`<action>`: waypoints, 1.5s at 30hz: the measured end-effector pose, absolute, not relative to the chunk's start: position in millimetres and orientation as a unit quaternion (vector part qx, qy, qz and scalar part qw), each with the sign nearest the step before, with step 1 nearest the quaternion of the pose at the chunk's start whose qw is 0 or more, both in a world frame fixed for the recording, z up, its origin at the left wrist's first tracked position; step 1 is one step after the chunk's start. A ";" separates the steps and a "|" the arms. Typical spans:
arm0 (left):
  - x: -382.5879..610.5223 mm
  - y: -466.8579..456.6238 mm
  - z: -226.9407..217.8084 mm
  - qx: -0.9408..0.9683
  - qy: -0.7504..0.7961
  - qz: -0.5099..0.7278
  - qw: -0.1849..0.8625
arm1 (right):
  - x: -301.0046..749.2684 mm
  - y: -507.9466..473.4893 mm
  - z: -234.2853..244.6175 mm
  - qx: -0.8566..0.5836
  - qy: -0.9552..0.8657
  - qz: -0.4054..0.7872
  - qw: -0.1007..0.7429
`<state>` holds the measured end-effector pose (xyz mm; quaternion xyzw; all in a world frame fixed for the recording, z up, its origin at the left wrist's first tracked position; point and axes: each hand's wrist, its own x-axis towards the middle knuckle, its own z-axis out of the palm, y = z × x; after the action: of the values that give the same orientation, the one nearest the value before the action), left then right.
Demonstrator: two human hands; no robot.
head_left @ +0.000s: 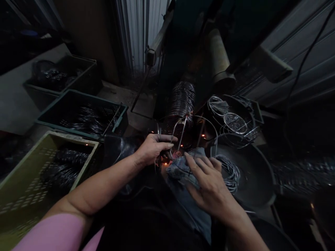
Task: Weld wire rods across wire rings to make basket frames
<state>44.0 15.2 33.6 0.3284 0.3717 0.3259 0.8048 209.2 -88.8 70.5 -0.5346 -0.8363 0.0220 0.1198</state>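
My left hand is closed around a bent loop of metal wire, holding it upright in front of a dark machine with small sparks around it. My right hand lies with fingers spread and flat on a piece of blue denim cloth that covers my lap. Just right of that hand, a bundle of shiny wire rings rests in a dark round pan. A thick stack of wire rings hangs on a rod behind the loop.
Three plastic crates stand at left: a yellow-green one, a green one and a dark one, each holding dark wire pieces. More wire rings lie in a dark tray at right. Corrugated metal walls are behind.
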 end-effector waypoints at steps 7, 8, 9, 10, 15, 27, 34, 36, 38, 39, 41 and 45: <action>0.1 3.6 29.0 0.336 0.400 0.335 0.784 | 210.4 -95.1 54.1 -0.526 -0.847 0.017 0.078; -4.5 2.2 28.2 0.340 0.400 0.335 0.782 | 209.2 -92.9 51.2 -0.519 -0.851 0.017 0.076; -8.3 1.2 27.5 0.344 0.401 0.334 0.781 | 208.0 -90.5 49.2 -0.511 -0.856 0.018 0.074; -11.4 0.6 26.9 0.349 0.401 0.333 0.778 | 206.8 -88.2 48.3 -0.504 -0.861 0.019 0.073; -16.1 2.9 26.1 0.356 0.414 0.338 0.767 | 204.2 -79.4 52.1 -0.488 -0.870 0.022 0.067; -2.6 17.4 26.8 0.346 0.414 0.345 0.768 | 218.3 -60.5 64.3 -0.479 -0.877 0.016 0.034; 5.1 25.1 32.8 0.343 0.409 0.366 0.762 | 227.8 -45.8 74.3 -0.469 -0.882 0.038 0.017; 6.9 26.8 34.1 0.341 0.411 0.364 0.763 | 230.3 -42.1 79.2 -0.468 -0.882 0.056 0.009; 8.6 28.0 36.2 0.336 0.410 0.359 0.768 | 232.7 -39.1 84.6 -0.465 -0.882 0.079 0.001; 9.3 28.3 37.5 0.335 0.409 0.357 0.770 | 233.8 -37.7 87.1 -0.464 -0.881 0.088 -0.002; 10.4 28.7 40.1 0.335 0.408 0.354 0.772 | 235.7 -35.2 90.6 -0.463 -0.881 0.099 -0.004; 11.1 28.6 42.9 0.332 0.409 0.352 0.774 | 237.0 -34.0 91.2 -0.455 -0.885 0.102 0.006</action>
<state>11.1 28.6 42.9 0.3320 0.4086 0.3524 0.7737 237.0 -34.0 91.2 -0.4551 -0.8846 0.1017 0.0061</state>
